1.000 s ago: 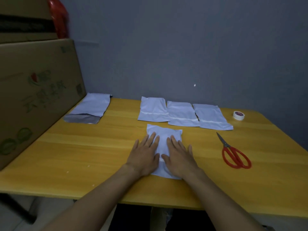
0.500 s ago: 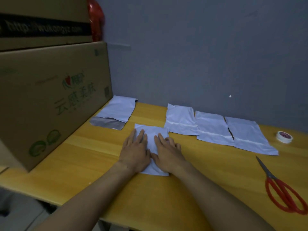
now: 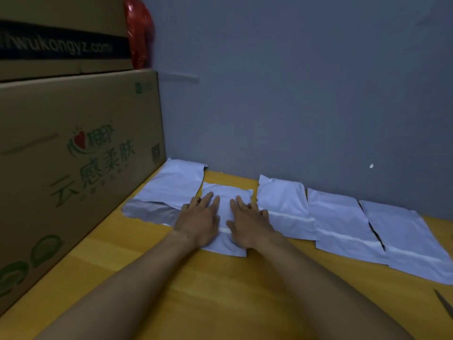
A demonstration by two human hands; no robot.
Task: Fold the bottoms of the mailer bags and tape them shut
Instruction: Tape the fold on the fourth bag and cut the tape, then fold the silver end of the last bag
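Pressing flat: left fingers (image 3: 208, 200) are straight and slightly spread, tips toward the wall. Right fingers (image 3: 241, 203) are straight too, lying closer together. Nothing is pinched. Left hand (image 3: 199, 220) and right hand (image 3: 247, 224) both lie palm-down on the bag (image 3: 225, 192), with a strip of it bare between them.

Bag position: flat on the bench (image 3: 220, 290), near the wall. It lies between a pile (image 3: 171, 185) with a grey flap on the left and a row of three bags (image 3: 340, 217) on the right, its edges just beside both. A pale band (image 3: 224, 230) crosses it between the hands; I cannot tell whether this is tape or a fold edge. The row shows similar bands. A box (image 3: 73, 168) stands at the far left.

Handling, judged:
- The bag is thin plastic film, very light and limp.
- It is probably slick on the smooth bench, so it slides under any sideways push.
- A fold likely springs open unless creased hard and held.
- It is not fragile, but it wrinkles easily.

Hold, judged: keep one flat palm on the body as an anchor. Pinch the bottom edge at its corners to turn it. Tape grabs film on contact, so align it before it touches.
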